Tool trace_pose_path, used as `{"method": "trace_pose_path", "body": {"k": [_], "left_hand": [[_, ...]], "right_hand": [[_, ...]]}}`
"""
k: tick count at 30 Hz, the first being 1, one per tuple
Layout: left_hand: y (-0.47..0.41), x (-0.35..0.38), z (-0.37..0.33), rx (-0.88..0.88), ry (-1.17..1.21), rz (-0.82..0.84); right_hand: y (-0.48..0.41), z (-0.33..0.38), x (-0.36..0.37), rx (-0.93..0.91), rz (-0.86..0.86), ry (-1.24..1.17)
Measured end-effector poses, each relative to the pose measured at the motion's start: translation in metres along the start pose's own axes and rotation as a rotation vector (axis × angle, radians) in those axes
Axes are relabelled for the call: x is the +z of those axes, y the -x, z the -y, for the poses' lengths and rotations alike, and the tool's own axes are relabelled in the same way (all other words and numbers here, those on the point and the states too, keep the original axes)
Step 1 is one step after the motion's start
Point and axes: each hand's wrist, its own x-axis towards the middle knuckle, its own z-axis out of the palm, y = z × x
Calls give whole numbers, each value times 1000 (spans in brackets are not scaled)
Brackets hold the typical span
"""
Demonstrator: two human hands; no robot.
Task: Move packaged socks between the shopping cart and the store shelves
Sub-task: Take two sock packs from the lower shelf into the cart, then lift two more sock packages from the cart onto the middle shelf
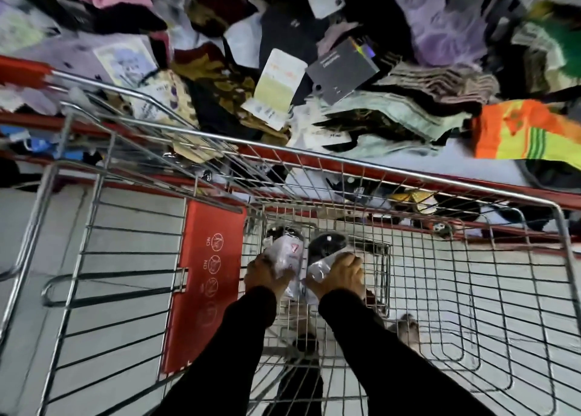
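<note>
— Silver wire all over the lower half: that's the silver wire shopping cart, with its red plastic child-seat flap folded out at centre left. How much of it can you see?

— Not all of it. The rim runs out of the frame at lower left and lower right, and the pale floor shows through the mesh.

— And the hands?

— Two, both down in the basket at lower centre, in black sleeves. The left hand is curled around a clear plastic-wrapped sock pack with a grey and black inside. The right hand is clamped over a second clear-wrapped pack with a black sock in it. The two packs lie side by side, almost touching.

— Just two packs in the cart?

— Two I can count. Something furry and grey at lower right, below the mesh, is too blurred to name.

— And the shelf?

— The red-edged shelf across the top carries a heap of loose socks and card labels, too smeared to count. I make out one dark grey card, one white and yellow-green card and one orange and yellow sock at the right edge, cut off.
</note>
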Motion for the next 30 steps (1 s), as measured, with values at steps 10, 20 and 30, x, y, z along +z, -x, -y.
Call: {"method": "trace_pose_path", "body": {"k": [10,20,30], "left_hand": [[-13,10,3,-46,-72,6],[9,17,-13,-106,-30,-46],[116,-15,-52,22,263,-187]], "right_hand": [[-4,-13,4,-9,-64,-71],[4,-55,-33,40,-18,-124],[73,-85,-124,-153,-155,-254]]}}
